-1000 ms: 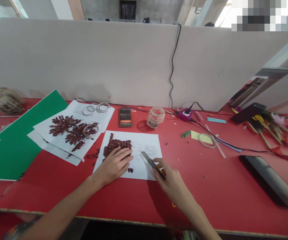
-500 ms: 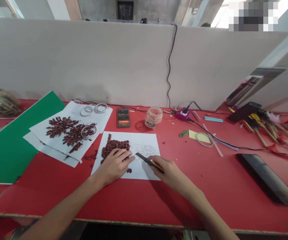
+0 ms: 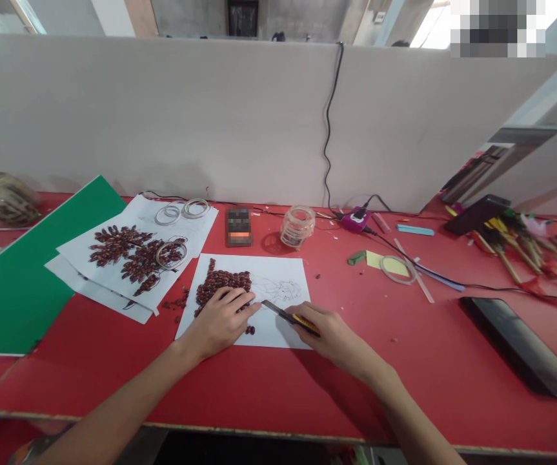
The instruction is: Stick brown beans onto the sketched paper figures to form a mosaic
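Observation:
My left hand rests on a white sheet of paper, its fingers bent over the lower edge of a patch of dark red-brown seeds. Its thumb and index finger come close together; whatever is between them is too small to make out. My right hand is closed round a black and yellow utility knife. The knife's extended blade points left, with its tip beside my left thumb. A pencil line drawing shows on the right part of the sheet. Two loose seeds lie below my left fingers.
Left are sheets with a seed-covered leaf design, loose seeds and a green board. Behind the sheet stand a phone-like device and a clear jar. A purple power adapter and dark phone lie right.
The knife blade has tilted slightly and its tip has shifted a little down and left toward my left thumb. My left hand stays in place.

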Tool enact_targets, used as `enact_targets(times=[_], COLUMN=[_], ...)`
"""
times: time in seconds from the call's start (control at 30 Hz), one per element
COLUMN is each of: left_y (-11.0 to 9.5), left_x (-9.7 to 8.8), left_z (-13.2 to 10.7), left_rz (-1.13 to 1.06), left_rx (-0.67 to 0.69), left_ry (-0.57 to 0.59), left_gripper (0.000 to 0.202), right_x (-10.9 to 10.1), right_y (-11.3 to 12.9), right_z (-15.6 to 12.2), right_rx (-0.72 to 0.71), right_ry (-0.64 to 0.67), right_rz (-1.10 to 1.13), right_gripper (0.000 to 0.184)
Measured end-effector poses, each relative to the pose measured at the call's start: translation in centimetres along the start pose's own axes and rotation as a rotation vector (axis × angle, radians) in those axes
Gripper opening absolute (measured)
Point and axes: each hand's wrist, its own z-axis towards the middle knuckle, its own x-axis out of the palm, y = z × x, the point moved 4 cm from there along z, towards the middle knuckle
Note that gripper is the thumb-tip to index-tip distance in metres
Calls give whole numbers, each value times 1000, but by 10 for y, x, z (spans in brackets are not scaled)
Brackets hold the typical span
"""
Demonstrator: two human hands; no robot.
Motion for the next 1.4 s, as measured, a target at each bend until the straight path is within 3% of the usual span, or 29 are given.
enact_targets(times=[0.37,1.4], left_y=[0,-1], left_x=[-1,-1], left_z=[0,1], left_rz=[-2,-15], left_rx=[-5,-16], left_ry=[-3,-8], left_gripper=[37,36], right_x=[4,6], right_y=[2,7], right_z=[-1,-2], right_rx=[-25,11], right_ry=[-21,-30], right_rz=[-95,-72], right_gripper=[24,23])
